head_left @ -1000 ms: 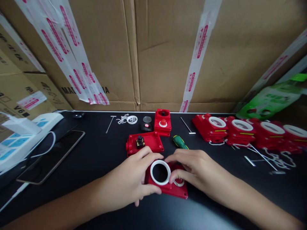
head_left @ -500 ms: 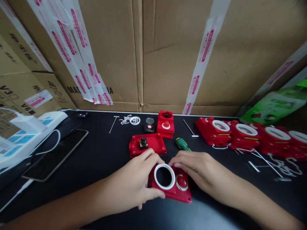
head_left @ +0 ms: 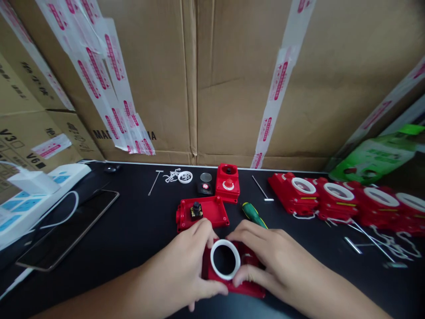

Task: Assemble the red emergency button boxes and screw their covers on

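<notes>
Both hands are on a red housing cover (head_left: 244, 288) low in the middle of the view. A white ring (head_left: 212, 260) sits in its large round opening, with black showing inside. My left hand (head_left: 191, 263) grips the cover's left side, thumb along the front edge. My right hand (head_left: 265, 257) is closed over the right side, its thumb pressed on the ring's lower right rim and its palm partly hiding the red dome. Just beyond lies an open red housing base (head_left: 212, 210) with a small black switch part (head_left: 196, 209) in it. A green-handled screwdriver (head_left: 253, 214) rests behind my right hand.
Behind stand a small red box (head_left: 227, 184), a black round part (head_left: 204, 188), a white ring with small pieces (head_left: 185, 177) and T-handled rods (head_left: 262, 188). Several red units (head_left: 299, 193) line the right. A phone (head_left: 71, 228) and power strip (head_left: 43, 190) lie left; cardboard boxes (head_left: 159, 79) rise behind.
My right thumb has come round onto the white ring's rim, and the right hand now covers more of the red dome. The whole view has shifted slightly, with the table lower in it.
</notes>
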Demonstrator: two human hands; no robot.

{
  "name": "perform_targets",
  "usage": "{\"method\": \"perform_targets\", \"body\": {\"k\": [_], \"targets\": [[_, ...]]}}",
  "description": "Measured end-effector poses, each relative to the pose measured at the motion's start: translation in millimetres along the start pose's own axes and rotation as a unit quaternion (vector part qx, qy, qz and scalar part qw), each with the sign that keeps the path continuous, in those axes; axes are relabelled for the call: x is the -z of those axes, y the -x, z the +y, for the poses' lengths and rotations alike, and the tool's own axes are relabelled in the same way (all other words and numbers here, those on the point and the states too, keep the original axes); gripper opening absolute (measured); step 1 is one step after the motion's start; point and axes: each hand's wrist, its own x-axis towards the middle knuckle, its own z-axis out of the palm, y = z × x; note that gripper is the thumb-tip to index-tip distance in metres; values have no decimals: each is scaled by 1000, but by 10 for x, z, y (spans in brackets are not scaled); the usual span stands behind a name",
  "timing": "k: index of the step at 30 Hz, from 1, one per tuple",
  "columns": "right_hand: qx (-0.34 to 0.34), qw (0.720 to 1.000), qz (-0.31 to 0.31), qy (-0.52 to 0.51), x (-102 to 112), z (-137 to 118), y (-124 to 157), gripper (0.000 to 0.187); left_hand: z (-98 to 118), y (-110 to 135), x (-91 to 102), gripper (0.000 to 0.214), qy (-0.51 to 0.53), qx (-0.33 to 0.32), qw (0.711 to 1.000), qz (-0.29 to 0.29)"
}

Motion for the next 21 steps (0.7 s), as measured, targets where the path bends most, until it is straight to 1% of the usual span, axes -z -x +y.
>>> {"method": "perform_targets", "body": {"k": [2, 4, 5, 7, 9, 10, 13, 15, 16, 18, 19, 20, 21], "targets": [[9, 1000, -10, -4, 37, 23, 11, 30, -14, -1, -24, 59, 0, 18, 1000, 10], [21, 1000, -17, -5, 55, 71, 8, 27, -3, 10, -34, 63, -5, 16, 1000, 19], [28, 999, -16, -4, 57, 105, 1, 27, 13, 19, -31, 66, -15, 0, 1000, 19], [45, 999, -4, 4, 47, 184, -13, 29, 61, 41, -14, 67, -51, -57, 997, 10], [60, 998, 1, 13, 31, 247, -21, 33, 110, 61, 5, 60, -93, -111, 989, -2], [63, 998, 0, 15, 26, 263, -20, 33, 127, 69, 11, 56, -110, -124, 986, -6], [43, 999, 0, 9, 31, 227, -7, 35, 144, 82, 12, 50, -135, -118, 984, 5], [19, 1000, 5, 2, 41, 155, -3, 30, 134, 80, 2, 46, -134, -106, 985, 17], [12, 1000, 4, -2, 44, 116, -4, 32, 128, 76, -3, 45, -128, -103, 986, 21], [7, 1000, -4, -6, 40, 48, -12, 50, 117, 66, -11, 43, -108, -99, 989, 28], [8, 1000, -12, -4, 35, 24, -18, 55, 112, 61, -13, 44, -99, -100, 990, 31], [10, 1000, -17, -2, 30, 7, -22, 55, 107, 57, -14, 45, -92, -99, 990, 34], [13, 1000, -22, 2, 27, -3, -25, 50, 103, 55, -13, 46, -87, -96, 991, 35]]}}
